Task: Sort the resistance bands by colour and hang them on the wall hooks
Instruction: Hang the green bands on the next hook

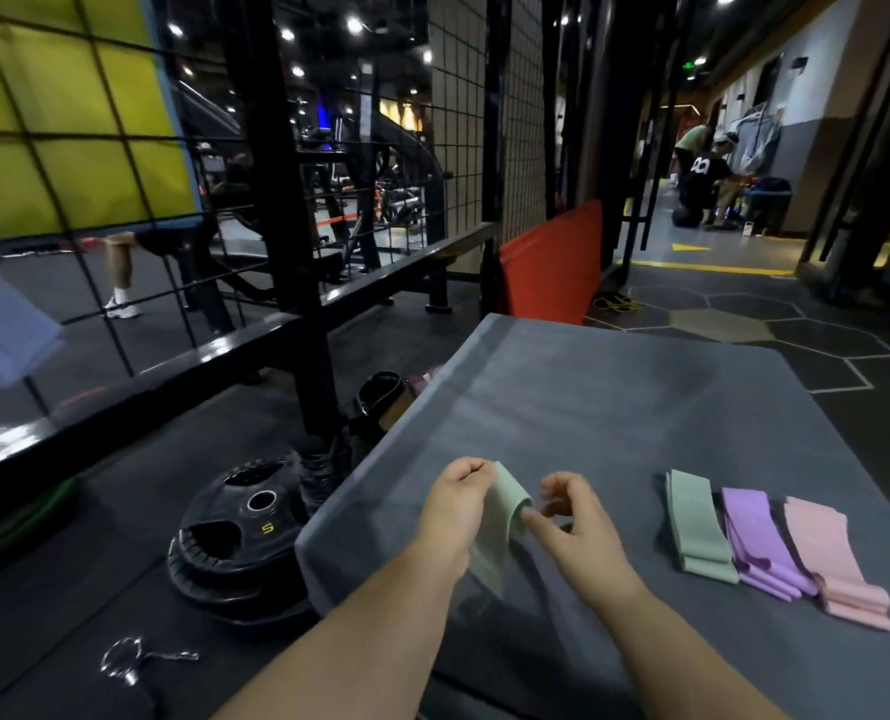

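The left grip (458,493) pinched the top of a green band (500,543) that hung over the grey surface (562,407). The right grip (570,517), fingers loosely curled, touched the band's fold with its thumb. To the right, green (697,522), purple (760,543) and pink piles (832,558) lay side by side. Weight plates (240,527) sat on the floor to the left.

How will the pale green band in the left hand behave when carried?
Probably floppy: the pale green flat elastic band droops and curls from the left hand. Likely light, being a thin strip. Flat, so it should hardly roll.
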### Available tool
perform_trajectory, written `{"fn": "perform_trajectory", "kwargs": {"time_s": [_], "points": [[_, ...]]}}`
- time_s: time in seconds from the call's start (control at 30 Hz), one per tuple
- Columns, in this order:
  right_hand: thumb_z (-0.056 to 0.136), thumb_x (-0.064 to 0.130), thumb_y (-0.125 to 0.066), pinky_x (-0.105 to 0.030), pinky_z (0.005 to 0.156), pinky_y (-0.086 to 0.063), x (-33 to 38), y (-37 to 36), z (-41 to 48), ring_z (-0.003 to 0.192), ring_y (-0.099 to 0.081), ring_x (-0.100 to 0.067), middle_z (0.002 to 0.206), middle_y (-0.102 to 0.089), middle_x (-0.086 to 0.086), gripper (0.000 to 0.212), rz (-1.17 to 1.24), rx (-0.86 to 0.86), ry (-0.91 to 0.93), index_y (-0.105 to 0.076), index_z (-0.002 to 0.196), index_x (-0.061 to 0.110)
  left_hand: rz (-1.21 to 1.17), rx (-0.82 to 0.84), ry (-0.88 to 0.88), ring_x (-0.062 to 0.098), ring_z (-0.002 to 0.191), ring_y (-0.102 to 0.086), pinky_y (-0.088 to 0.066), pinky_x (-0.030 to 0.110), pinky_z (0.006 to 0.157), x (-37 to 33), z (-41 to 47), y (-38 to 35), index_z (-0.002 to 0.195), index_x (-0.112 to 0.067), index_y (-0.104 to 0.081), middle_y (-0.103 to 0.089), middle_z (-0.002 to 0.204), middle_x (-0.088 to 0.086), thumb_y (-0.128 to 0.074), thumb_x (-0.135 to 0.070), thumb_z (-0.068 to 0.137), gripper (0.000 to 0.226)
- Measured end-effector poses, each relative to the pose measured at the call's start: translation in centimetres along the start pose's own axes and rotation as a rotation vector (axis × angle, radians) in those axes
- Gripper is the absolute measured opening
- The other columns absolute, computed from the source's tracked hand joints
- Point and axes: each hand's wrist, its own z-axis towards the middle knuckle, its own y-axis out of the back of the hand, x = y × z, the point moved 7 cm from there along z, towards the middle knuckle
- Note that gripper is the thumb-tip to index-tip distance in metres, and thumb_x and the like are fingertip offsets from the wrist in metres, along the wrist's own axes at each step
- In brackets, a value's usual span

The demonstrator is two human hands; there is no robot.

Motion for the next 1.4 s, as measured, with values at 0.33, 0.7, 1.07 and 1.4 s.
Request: {"fn": "perform_trajectory", "kwargs": {"time_s": [0.33, 0.7, 1.07, 1.4], "points": [[0.065, 0.033, -0.076, -0.032, 0.092, -0.047, 8.6, -5.7, -0.4, 0.105, -0.056, -0.006, 0.106, -0.059, 0.009, 0.048, 0.176, 0.435, 0.064, -0.045, 0.099, 0.021, -0.001, 0.051, -0.005, 0.011, 0.068, -0.050, -0.037, 0.025, 0.058, -3.4, -2.5, 6.8, 0.084, -0.018, -0.058, -0.054, 0.076, 0.000, -0.047, -0.020, 0.097, 0.017], [0.069, 0.028, -0.074, -0.034, 0.063, -0.039, 18.1, -9.5, -1.6, 0.067, -0.048, -0.015, 0.065, -0.051, 0.008, 0.032, 0.437, 0.427, 0.200, -0.045, 0.078, 0.017, -0.235, 0.126, -0.138, 0.024, 0.104, -0.061, -0.046, 0.042, 0.098, -6.3, -6.1, 13.7, 0.114, -0.015, -0.056, -0.065, 0.107, 0.009, -0.063, -0.052, 0.078, 0.052], [0.064, 0.046, -0.074, -0.030, 0.066, -0.044, 25.2, -13.3, -2.8, 0.068, -0.057, -0.011, 0.073, -0.056, 0.001, 0.040, 0.599, 0.400, 0.238, -0.046, 0.074, 0.020, -0.219, -0.005, -0.295, 0.013, 0.076, -0.061, -0.049, 0.028, 0.071, -9.7, -9.4, 20.7, 0.091, -0.014, -0.056, -0.064, 0.085, 0.003, -0.070, -0.011, 0.083, 0.017], [0.069, 0.049, -0.072, -0.037, 0.065, -0.040, 31.4, -15.7, -4.5, 0.067, -0.046, -0.019, 0.070, -0.047, -0.005, 0.037, 0.584, 0.481, 0.358, -0.052, 0.073, 0.019, -0.361, -0.127, -0.445, 0.035, 0.100, -0.065, -0.050, 0.050, 0.093, -13.9, -13.0, 24.6, 0.099, -0.009, -0.069, -0.070, 0.104, 0.019, -0.075, -0.037, 0.073, 0.038]]}}
